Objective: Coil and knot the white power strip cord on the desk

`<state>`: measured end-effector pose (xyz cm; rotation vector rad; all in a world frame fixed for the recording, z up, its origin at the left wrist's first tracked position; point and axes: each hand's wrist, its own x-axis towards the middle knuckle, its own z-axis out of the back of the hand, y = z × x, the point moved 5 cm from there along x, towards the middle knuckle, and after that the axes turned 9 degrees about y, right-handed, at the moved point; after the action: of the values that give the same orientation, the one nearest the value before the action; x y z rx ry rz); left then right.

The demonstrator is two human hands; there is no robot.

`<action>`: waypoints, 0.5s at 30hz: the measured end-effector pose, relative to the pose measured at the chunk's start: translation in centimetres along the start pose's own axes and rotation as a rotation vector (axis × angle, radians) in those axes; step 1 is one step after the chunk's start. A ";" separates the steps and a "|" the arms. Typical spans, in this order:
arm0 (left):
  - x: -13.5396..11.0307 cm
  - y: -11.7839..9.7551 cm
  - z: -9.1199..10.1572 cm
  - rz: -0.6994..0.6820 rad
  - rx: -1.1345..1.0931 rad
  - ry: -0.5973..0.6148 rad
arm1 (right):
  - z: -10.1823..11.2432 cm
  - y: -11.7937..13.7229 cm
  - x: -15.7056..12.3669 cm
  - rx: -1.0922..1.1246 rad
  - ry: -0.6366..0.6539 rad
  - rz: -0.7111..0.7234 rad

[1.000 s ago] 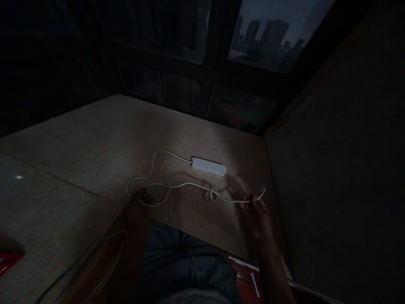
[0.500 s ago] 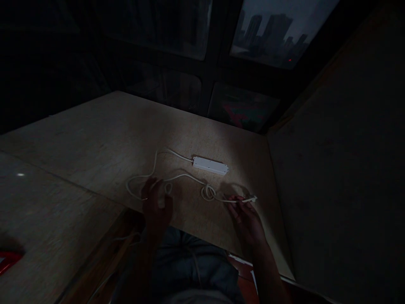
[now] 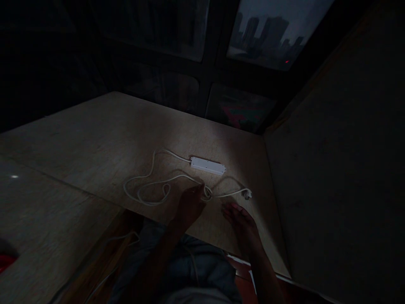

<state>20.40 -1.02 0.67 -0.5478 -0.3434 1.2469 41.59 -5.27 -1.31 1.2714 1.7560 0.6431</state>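
- Viewed remotely, head cam; light v. poor, so I log fine detail as uncertain.
- Power strip: white, flat on table, approx. mid-scene, on far side of both hands. I see neither hand touching it.
- Cord: pale; leaves L end of strip, loops out L, doubles back R along near side of strip.
- Knot: loose, in cord, just nr. side of strip.
- L hand: fingertips at L side of knot, touching. Fingers bent; whether they pinch the cord I can't tell, too dark.
- R hand: nr. R of knot, apart from cord. Fingers lightly curved, close together, nothing held.
- Plug: at R end of cord, beyond R fingers, not held.
- Surroundings: window far R w/ tall bldgs outside; red object at near L edge, cut off by frame; person's trousers at near edge of table.
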 end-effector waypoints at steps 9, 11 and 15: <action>1.2 0.1 0.8 0.044 0.078 0.060 | -0.7 -0.5 0.4 -0.121 0.003 0.002; 1.0 -0.2 0.9 0.039 0.115 0.045 | -0.7 -0.8 0.5 -0.144 0.009 0.011; 0.6 -0.7 1.2 0.071 0.150 -0.034 | -0.9 -1.2 0.9 -0.226 0.026 0.036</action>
<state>20.56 -0.34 2.01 -0.4136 -0.2580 1.3397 40.11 -4.84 -2.13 1.1451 1.6323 0.8565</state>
